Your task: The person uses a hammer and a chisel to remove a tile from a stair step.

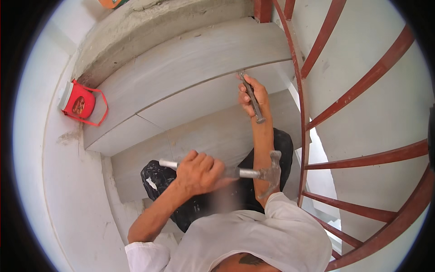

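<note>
My left hand (200, 171) is wrapped around the handle of a claw hammer (270, 175). The hammer is held crosswise above my lap, its metal head to the right, over my right forearm. In my right hand (256, 93) is a steel cold chisel (251, 97), slanted across the palm. The chisel's far end meets or nearly meets the joint at the front edge of a grey tiled stair tread (190, 71); from this view I cannot tell if it touches. Its struck end points back towards me, apart from the hammer. Below that edge is the tiled riser (197, 93).
On the left end of the tread lies a red plastic container (85, 102) with a strap and a pale lid. A rough concrete step (163, 23) rises behind. Dark red metal railings (360, 81) run down the right side, and a white wall (78, 190) bounds the left.
</note>
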